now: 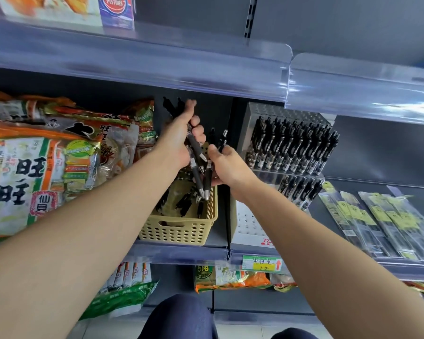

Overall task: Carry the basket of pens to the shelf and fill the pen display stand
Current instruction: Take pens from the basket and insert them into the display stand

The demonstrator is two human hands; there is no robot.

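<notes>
Above the basket (179,231), left hand (178,139) grips pens (195,149); right hand (227,166) holds more.

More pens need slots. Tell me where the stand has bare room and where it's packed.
Free: the white front tier of the pen display stand, right of the basket, holes empty. Crowded: the top tier, packed with pens; the middle tier's right end holds some.

The left hand (179,135) gripped a bundle of black pens (196,152) above the yellow basket (181,228); the right hand (227,165) pinched one pen (222,140); the pen display stand (291,148) stood just right, nearly full.
</notes>
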